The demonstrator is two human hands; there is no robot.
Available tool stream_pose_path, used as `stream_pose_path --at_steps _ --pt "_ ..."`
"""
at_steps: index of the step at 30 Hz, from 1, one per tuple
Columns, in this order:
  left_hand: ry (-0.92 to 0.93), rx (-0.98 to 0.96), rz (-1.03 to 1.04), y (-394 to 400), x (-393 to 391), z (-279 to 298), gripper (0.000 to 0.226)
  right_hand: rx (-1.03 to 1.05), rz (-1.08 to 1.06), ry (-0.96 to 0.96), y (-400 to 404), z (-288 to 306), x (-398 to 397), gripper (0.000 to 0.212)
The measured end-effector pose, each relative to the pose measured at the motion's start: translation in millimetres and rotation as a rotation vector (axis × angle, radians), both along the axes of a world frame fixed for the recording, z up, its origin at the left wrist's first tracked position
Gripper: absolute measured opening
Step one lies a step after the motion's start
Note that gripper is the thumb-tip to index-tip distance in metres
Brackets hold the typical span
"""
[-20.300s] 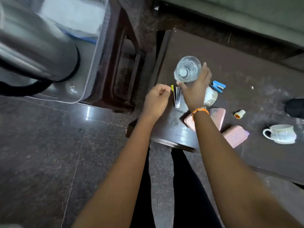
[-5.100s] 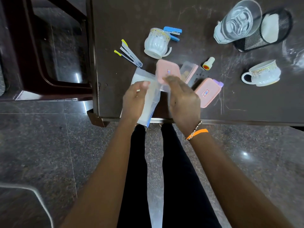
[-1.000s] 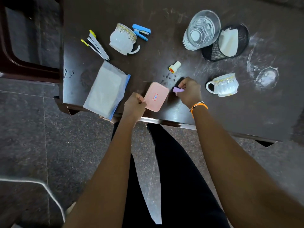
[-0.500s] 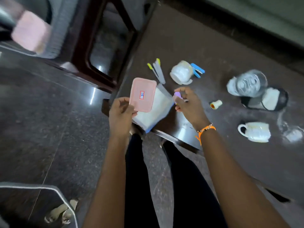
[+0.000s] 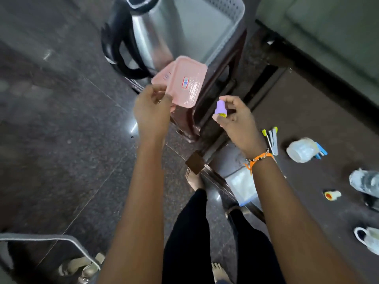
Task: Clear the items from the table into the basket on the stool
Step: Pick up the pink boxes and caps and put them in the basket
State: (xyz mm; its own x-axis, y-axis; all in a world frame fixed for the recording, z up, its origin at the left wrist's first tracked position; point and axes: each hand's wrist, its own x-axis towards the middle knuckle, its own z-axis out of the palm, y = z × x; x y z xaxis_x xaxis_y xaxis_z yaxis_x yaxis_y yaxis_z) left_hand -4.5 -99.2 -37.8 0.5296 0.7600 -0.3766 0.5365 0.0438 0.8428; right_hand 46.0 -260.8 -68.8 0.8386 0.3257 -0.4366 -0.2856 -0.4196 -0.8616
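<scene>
My left hand [image 5: 151, 111] grips a pink lidded box [image 5: 185, 84] by its near corner, held in the air in front of the stool's near edge. My right hand [image 5: 235, 117] pinches a small purple stamp [image 5: 220, 107] with a yellow face, level with the box and to its right. The grey basket [image 5: 223, 35] sits on the dark wooden stool [image 5: 207, 103] beyond both hands, with a steel kettle [image 5: 141, 37] standing in it. A second pink piece [image 5: 162, 75] shows just behind the box in the basket.
The dark table [image 5: 317, 119] at the right holds a clear zip bag [image 5: 242, 185], clips [image 5: 271, 138], a white cup [image 5: 301, 149] by a blue stapler [image 5: 321, 151], a small white stamp [image 5: 332, 194], a glass jar [image 5: 367, 181] and another cup [image 5: 369, 238]. Sandals [image 5: 82, 267] lie on the floor.
Both hands have lifted off the table and swung left toward the basket, carrying the pink box and the purple stamp. My view has turned to the stool.
</scene>
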Motion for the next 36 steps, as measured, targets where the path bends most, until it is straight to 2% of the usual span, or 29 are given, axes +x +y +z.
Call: stream_pose_path --at_steps 6,11,18,23,28,31,34,36 --pt "0.145 0.453 -0.238 54.6 73.7 4.6 0.022 -0.035 -0.052 -0.112 61.7 8.9 29.2 0.036" --pt "0.316 0.541 -0.427 65.8 112.0 -13.7 0.028 -0.065 -0.093 -0.122 80.9 3.9 49.7 0.036" --pt "0.530 0.741 -0.478 72.4 132.2 -30.9 0.031 -0.109 -0.147 -0.164 89.7 -6.5 72.2 0.032" --pt "0.520 0.714 -0.503 68.8 129.9 -41.6 0.029 -0.172 -0.103 -0.310 103.4 -10.4 100.6 0.036" --pt "0.479 0.658 -0.458 62.3 134.6 -41.1 0.028 -0.411 0.080 -0.498 120.9 -23.8 130.1 0.039" --pt "0.474 0.600 -0.446 59.5 137.5 -43.1 0.031 -0.573 0.075 -0.508 129.4 -30.6 143.6 0.033" --pt "0.453 0.580 -0.497 55.5 133.6 -46.0 0.028 -0.602 0.051 -0.495 137.8 -36.5 150.9 0.031" --pt "0.449 0.591 -0.582 52.7 123.6 -48.7 0.039 -0.633 0.076 -0.503 140.2 -41.1 148.3 0.032"
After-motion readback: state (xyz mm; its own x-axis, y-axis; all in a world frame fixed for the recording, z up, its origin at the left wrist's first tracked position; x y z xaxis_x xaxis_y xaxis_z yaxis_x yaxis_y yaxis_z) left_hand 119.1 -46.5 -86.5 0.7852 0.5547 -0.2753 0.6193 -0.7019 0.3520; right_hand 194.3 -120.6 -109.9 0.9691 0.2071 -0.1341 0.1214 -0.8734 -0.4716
